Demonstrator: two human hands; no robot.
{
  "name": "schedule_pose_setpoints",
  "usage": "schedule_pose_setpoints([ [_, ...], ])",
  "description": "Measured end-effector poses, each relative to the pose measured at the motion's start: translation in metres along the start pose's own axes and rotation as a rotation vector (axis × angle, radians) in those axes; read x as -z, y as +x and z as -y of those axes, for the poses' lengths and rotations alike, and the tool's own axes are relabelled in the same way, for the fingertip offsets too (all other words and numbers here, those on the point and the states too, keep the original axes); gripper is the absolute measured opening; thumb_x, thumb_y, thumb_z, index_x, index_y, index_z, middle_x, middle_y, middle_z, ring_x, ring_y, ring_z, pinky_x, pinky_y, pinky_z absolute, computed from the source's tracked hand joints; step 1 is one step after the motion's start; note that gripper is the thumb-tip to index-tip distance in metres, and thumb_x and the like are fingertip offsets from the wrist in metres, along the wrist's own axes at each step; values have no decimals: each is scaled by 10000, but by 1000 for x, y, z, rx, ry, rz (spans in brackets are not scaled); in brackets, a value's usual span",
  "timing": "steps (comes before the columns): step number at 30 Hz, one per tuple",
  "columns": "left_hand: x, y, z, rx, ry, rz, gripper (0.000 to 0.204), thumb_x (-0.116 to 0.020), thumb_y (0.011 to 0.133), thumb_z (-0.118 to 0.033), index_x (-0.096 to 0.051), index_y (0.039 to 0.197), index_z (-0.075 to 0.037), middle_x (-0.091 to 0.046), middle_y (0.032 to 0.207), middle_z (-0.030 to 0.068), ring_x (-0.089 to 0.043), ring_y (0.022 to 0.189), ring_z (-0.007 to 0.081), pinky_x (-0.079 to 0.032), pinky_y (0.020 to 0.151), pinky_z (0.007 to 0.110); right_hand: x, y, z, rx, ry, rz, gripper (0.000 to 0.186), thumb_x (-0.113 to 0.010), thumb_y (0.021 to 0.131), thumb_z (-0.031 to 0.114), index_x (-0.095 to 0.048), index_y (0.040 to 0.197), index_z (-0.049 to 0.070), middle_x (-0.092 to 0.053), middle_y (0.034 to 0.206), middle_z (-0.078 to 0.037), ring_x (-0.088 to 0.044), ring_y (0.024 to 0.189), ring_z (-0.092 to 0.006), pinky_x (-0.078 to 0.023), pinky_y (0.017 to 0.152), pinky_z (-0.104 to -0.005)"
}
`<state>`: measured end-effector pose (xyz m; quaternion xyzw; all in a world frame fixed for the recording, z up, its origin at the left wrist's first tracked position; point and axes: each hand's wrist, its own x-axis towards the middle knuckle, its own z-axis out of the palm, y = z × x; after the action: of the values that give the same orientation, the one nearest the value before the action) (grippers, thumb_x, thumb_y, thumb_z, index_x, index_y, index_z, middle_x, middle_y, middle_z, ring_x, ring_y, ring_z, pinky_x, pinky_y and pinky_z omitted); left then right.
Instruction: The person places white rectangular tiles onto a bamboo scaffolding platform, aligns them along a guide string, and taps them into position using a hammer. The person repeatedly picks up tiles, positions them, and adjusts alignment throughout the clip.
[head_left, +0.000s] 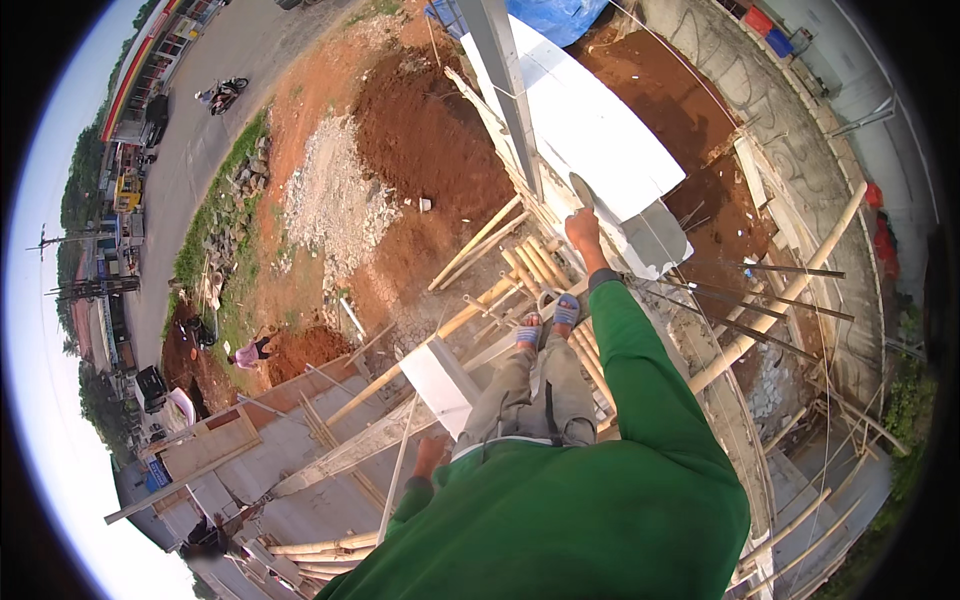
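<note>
My right hand grips a trowel beside a line of white blocks on a narrow wall top. A grey mortar-smeared patch lies at the blocks' near end, right of the hand. My left hand is low beside my body, at the lower end of another white block; its fingers are partly hidden, and I cannot tell whether it grips that block. My sandalled feet stand among bamboo poles.
Bamboo scaffolding, steel bars and a metal post surround me at height. Below lie red soil and rubble. A person in pink is on the ground; a motorcycle is on the road.
</note>
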<state>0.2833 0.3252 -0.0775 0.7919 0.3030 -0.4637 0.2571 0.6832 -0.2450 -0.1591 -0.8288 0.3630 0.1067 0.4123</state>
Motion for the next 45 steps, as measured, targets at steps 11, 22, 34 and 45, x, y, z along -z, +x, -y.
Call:
schedule_pose_setpoints([
  [11,-48,-37,41,-358,165,-106,339,-615,929,-323,-737,1095,-54,-735,1007,249,-716,990,413,-547,850,453,-9,47,94,247,23,-115,303,-652,930,215,-632,970,-84,-714,890,-284,-722,667,-396,-588,658,-460],
  [22,-5,-7,-45,-874,504,-66,333,-638,872,-175,-725,1166,-45,-726,1156,189,-685,1095,379,-545,962,454,36,-187,-44,225,132,-87,534,-618,957,362,-598,1221,-102,-674,1083,-364,-637,1054,-526,-501,907,-579],
  [34,78,5,-173,-295,-176,233,284,-608,992,-218,-663,1210,-46,-707,1049,65,-711,931,187,-545,709,317,111,-182,-77,-232,147,-540,408,-659,927,234,-537,1201,-43,-711,914,-296,-706,876,-475,-567,773,-557],
  [45,137,10,-214,-486,182,223,286,-609,977,-206,-635,1182,-8,-699,1070,103,-706,963,214,-564,743,351,110,-165,-33,-34,166,-546,359,-685,878,157,-566,1180,5,-692,1045,-252,-712,923,-417,-570,802,-535],
])
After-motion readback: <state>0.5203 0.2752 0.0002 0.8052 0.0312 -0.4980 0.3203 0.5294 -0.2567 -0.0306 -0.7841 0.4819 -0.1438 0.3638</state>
